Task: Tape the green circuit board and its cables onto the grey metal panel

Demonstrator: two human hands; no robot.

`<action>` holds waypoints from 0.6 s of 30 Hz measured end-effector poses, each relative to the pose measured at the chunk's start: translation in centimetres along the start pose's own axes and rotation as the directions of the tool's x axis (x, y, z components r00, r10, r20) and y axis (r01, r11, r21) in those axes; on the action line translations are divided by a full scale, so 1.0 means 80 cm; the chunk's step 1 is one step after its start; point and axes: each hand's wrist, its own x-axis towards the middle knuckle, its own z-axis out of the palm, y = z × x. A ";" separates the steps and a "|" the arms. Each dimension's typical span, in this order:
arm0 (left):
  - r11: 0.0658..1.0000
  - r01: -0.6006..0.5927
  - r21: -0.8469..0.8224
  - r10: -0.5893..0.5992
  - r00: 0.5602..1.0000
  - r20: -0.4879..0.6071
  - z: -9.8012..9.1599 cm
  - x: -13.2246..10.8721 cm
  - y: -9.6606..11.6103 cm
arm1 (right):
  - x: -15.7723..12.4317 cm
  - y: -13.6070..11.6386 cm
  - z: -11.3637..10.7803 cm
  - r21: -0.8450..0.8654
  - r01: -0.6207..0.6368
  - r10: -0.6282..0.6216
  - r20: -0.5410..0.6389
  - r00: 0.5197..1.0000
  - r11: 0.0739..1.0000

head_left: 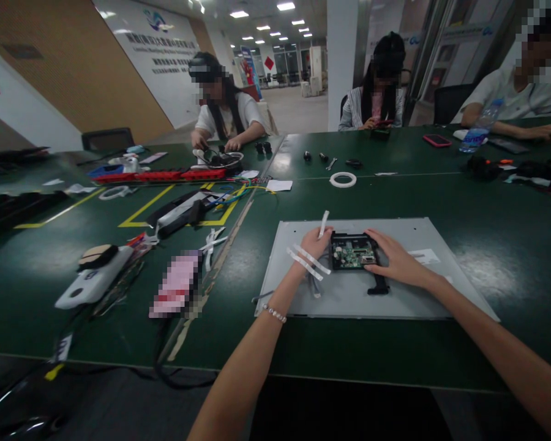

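Observation:
A grey metal panel (395,300) lies flat on the green table in front of me. On it sits a black frame with a green circuit board (352,252). My left hand (316,243) rests at the board's left edge, its fingers closed on white strips of tape (322,224); more white strips stick along my wrist. My right hand (392,256) lies on the board's right side with fingers curled onto its edge. A black bracket (379,284) juts out below the board.
A roll of white tape (342,179) lies beyond the panel. To the left are a white device (94,278), a black-and-white unit (179,214), coloured wires and red trays (160,176). Three other people sit at the far side. A water bottle (480,128) and a red phone (436,140) are far right.

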 end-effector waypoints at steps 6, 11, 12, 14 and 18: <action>0.941 -0.015 -0.339 0.030 0.999 0.039 -0.002 -0.017 0.049 | -0.004 -0.017 -0.012 0.083 -0.013 0.032 -0.232 0.972 0.997; 0.922 0.126 -0.366 0.132 0.788 0.602 0.000 -0.037 0.072 | -0.008 -0.043 -0.024 0.418 -0.015 0.169 -0.333 0.927 0.908; 0.927 0.143 -0.346 0.155 0.694 0.703 0.003 -0.041 0.073 | -0.010 -0.049 -0.025 0.503 -0.017 0.194 -0.301 0.934 0.864; 0.935 0.146 -0.322 0.196 0.543 0.816 0.010 -0.048 0.071 | -0.012 -0.061 -0.026 0.627 -0.029 0.214 -0.221 0.952 0.778; 0.949 0.088 -0.302 0.239 0.420 0.876 0.020 -0.057 0.072 | -0.016 -0.075 -0.026 0.689 -0.085 0.207 -0.095 0.974 0.719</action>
